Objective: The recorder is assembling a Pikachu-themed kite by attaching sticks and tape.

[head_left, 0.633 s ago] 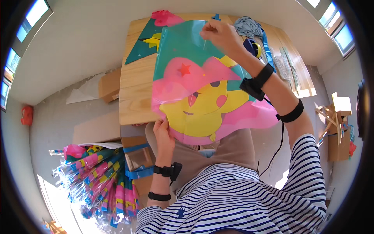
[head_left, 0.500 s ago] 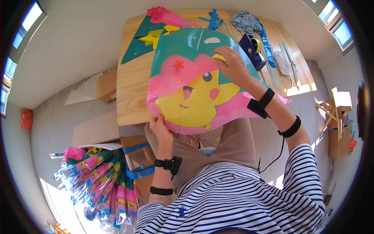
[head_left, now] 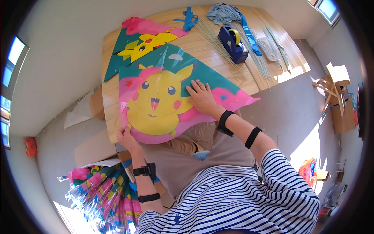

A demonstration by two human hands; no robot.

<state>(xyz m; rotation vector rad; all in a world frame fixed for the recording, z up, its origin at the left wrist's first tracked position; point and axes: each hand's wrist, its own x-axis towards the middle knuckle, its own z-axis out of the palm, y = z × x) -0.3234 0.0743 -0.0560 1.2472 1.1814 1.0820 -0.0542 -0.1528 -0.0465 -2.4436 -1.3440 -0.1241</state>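
The cartoon-print plastic sheet [head_left: 156, 105] overhangs the wooden table's [head_left: 110, 105] near edge, leftward — left hand [head_left: 129, 141] pinching the sheet's rim, right hand [head_left: 202, 96] laid on it, fingers spread, gripping nothing. Seemingly smoothing; the next move would call for light tension.

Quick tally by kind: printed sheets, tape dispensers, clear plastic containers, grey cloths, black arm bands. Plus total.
Printed sheets: 2 (near sheet, far sheet; hidden layers can't be told)
Tape dispenser: 1
Clear plastic container: 1
Grey cloth: 1
Black arm bands: 4 (left-arm bands, right-arm bands)
Total: 9
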